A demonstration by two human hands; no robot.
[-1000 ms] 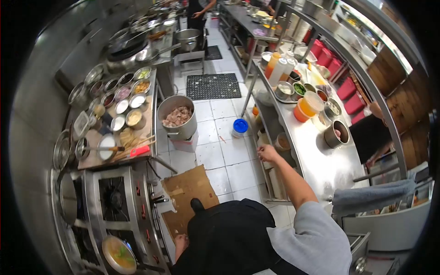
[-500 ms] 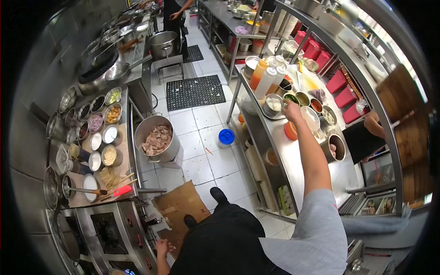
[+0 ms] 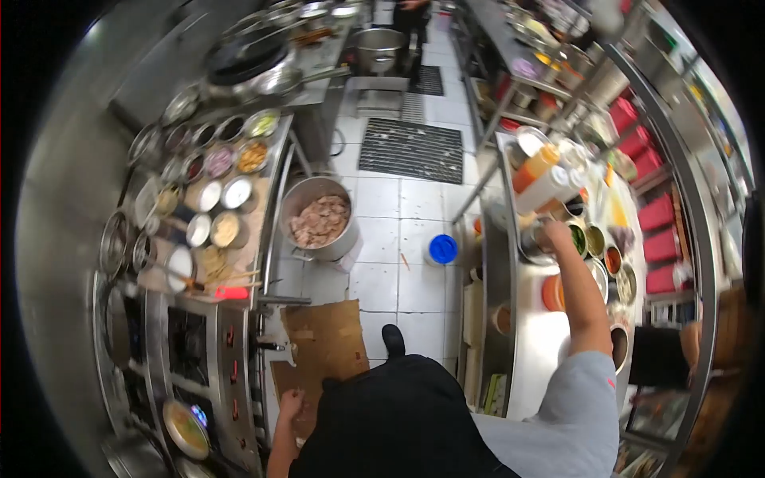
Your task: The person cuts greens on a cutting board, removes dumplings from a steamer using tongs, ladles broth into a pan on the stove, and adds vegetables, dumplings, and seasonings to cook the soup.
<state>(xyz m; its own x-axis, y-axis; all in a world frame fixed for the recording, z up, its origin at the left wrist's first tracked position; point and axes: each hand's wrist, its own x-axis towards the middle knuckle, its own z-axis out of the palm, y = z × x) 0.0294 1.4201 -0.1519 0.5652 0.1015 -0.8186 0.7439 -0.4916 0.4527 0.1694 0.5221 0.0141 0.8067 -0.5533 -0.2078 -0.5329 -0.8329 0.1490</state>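
My right hand [image 3: 555, 237] reaches over a metal container [image 3: 535, 248] on the steel counter [image 3: 535, 338]. Its fingertips are at or inside the rim, blurred and partly hidden. Just beyond stand squeeze bottles [image 3: 543, 190], one orange and others pale. A tin of chopped greens [image 3: 577, 237] is right beside the hand, and an orange tub [image 3: 553, 293] sits nearer me. Down by the stove's front, my left hand [image 3: 293, 405] hangs low with loosely bent fingers, somewhat apart, and nothing visible in them.
To the left, a side table carries several ingredient bowls [image 3: 237, 192] and a red-handled tool [image 3: 232, 293]. A big pot of meat pieces [image 3: 351, 231] stands beside it. A blue-lidded tub [image 3: 443, 249] and cardboard [image 3: 319, 334] lie on the floor. A pan [image 3: 186, 429] is on the stove.
The view has swung, so the scene sits farther right and the stove pan shows more. My right hand has shifted from the container's edge to over it. My left hand is slightly higher.
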